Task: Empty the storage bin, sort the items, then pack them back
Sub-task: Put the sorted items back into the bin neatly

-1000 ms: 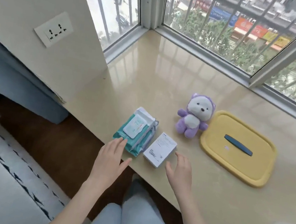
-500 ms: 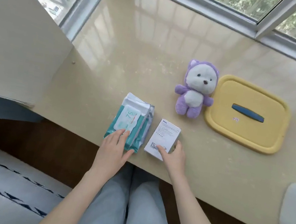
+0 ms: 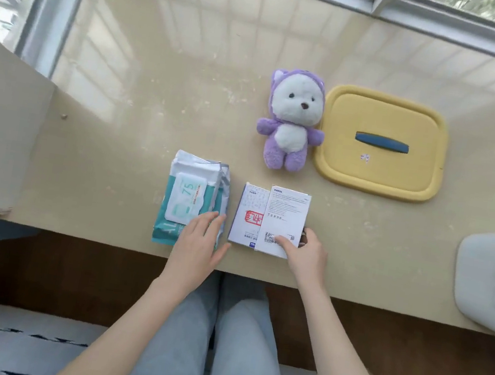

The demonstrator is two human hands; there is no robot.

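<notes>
A: Leftmost entry?

B: Wipes [image 3: 187, 197]. Soft film pack, teal and white, with a stiff flap on top. It lies on the bench [image 3: 157, 93], down-left of the bear [image 3: 290, 126]. Probably squashy and weighty with moisture, so take it across the middle, not by the flap. The left grip [image 3: 199, 244] rests flat on its near right corner, fingers straight, clamping nothing.

A: Next?

B: Stamped box [image 3: 248, 216]. White card with a red mark, flat on the bench below the bear. Likely light and stiff, with corners that dent. The bear is purple-and-white plush, on its back. It looks limp, and any hold at the body should do.

A: The held one?

B: Box [image 3: 287, 212]. White card with fine print and a barcode, overlapping the stamped box's right side, directly below the bear. The right grip [image 3: 307, 254] is clamped on its near right corner, thumb on top, fingers round the edge. Smooth card may slip, so opposite edges are the safer hold.

A: Further right?

B: Lid [image 3: 386, 111]. Yellow hard plastic, a rounded rectangle with a blue handle, just right of the bear. Rigid, best lifted by the handle. Bin [image 3: 489, 281]. Pale grey plastic, far right of the bear and cut off by the frame. I cannot tell its contents.
</notes>
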